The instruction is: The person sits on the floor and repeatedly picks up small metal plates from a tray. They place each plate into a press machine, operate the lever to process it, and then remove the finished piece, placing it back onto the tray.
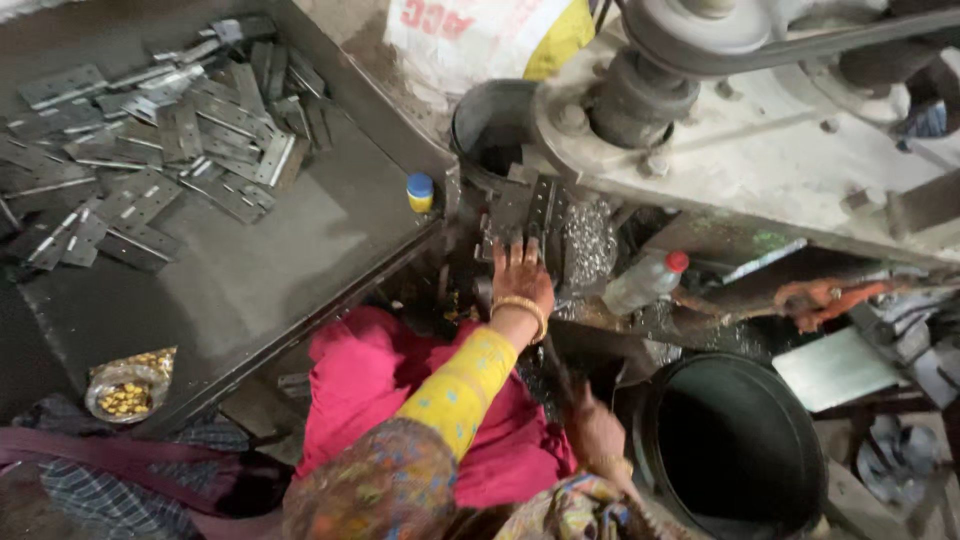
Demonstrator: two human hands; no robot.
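My left hand (521, 279), with a gold bangle at the wrist and a yellow sleeve behind it, reaches forward to a machine. Its fingers press on a dark metal hinge plate (527, 208) that stands in the machine's work area. My right hand (596, 430) is lower and blurred, beside a dark round bucket (700, 385). A thin dark rod (560, 370) runs to that hand; whether the hand grips it is unclear. Pink cloth (370, 385) covers my lap.
A dark tray (260, 270) at the left holds a pile of several hinge plates (150, 130) and a small yellow bottle with a blue cap (420, 192). A red-capped plastic bottle (645, 283), metal shavings (590, 240), a pulley with belt (700, 30) and a bag of yellow bits (125, 392) are nearby.
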